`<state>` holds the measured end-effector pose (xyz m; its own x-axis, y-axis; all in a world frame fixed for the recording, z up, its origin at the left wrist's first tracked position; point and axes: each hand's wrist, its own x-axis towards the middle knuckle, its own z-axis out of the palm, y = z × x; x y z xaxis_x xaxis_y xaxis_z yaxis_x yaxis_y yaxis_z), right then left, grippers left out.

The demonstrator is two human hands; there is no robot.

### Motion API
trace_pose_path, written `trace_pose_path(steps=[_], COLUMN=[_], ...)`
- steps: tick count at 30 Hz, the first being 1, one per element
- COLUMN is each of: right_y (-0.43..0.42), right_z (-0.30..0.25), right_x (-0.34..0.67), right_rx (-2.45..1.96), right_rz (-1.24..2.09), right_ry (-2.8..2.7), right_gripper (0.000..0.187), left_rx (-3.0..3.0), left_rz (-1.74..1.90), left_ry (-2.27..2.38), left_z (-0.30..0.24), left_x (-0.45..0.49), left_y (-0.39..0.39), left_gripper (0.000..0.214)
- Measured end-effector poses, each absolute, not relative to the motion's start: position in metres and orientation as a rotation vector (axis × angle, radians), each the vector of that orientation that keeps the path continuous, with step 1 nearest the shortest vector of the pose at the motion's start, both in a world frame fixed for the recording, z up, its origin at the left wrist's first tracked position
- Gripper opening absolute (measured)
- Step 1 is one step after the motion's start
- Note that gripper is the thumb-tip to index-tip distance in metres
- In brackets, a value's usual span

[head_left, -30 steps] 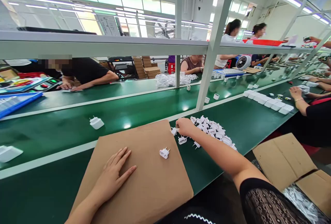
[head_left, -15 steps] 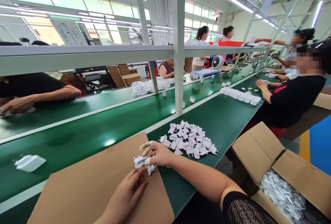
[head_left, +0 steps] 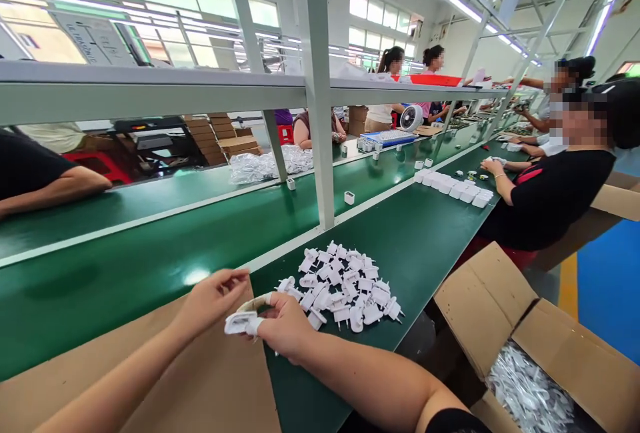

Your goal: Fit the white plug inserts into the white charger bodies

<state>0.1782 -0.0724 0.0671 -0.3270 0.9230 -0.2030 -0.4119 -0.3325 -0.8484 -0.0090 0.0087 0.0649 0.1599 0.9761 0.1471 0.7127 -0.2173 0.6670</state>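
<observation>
My right hand (head_left: 286, 325), with pale finger covers on some fingertips, is closed round a white plug piece (head_left: 241, 321) above the brown cardboard sheet (head_left: 200, 379). The piece's open, hollow side faces up and its far end points left. My left hand (head_left: 219, 298) is just above and left of it, fingers stretched out to the right and the thumb apart, with nothing visible in them. Right of my right hand lies a loose pile of similar white plug pieces with pins (head_left: 345, 283) on the green table (head_left: 390, 233).
Behind the hands runs a green belt (head_left: 165, 246) carrying small white housings (head_left: 349, 198). A metal post (head_left: 317, 99) rises at its near edge, under a shelf. An open carton (head_left: 530, 379) of shiny wrapped parts stands lower right. A co-worker (head_left: 555, 186) sits beside white housing rows.
My left hand has left the plug pieces and risen up and to the left. The view has shifted, and the white housing on the belt at far left is out of sight.
</observation>
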Motion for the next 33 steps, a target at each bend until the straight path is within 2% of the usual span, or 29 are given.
trace_pose_path(steps=[5,12,14,17,19,23,26,30,33], right_y=[-0.078,-0.078,-0.076,-0.071,-0.065,-0.055,-0.048,-0.043,-0.042], right_z=[0.076,0.083,0.083,0.083,0.083,0.082,0.08,0.077,0.076], right_x=[0.182,0.187,0.189,0.191,0.194,0.203,0.211,0.216,0.217], right_rx=[-0.905,-0.871,-0.863,-0.887,-0.875,-0.772,-0.737,-0.753,-0.784], right_rz=[1.903,1.936,1.852,1.671,1.625,1.689,1.721,1.713,1.72], right_ry=[-0.857,-0.858,-0.84,-0.719,-0.631,-0.51,-0.449,-0.389,-0.413], right_gripper=[0.066,0.054,0.054,0.059,0.061,0.053,0.053,0.043,0.037], left_rx=[2.087,2.153,2.169,2.202,2.22,2.182,2.119,2.09,2.056], left_rz=[0.739,0.685,0.684,0.7,0.711,0.726,0.774,0.88,0.952], left_ry=[1.674,1.507,1.439,1.35,1.309,1.346,1.448,1.505,1.516], left_z=[0.091,0.089,0.082,0.071,0.064,0.054,0.056,0.069,0.077], left_x=[0.019,0.082,0.102,0.129,0.143,0.158,0.145,0.087,0.033], left_y=[0.083,0.166,0.182,0.198,0.204,0.203,0.19,0.146,0.084], left_gripper=[0.045,0.042,0.054,0.082,0.088,0.055,0.035,0.033,0.032])
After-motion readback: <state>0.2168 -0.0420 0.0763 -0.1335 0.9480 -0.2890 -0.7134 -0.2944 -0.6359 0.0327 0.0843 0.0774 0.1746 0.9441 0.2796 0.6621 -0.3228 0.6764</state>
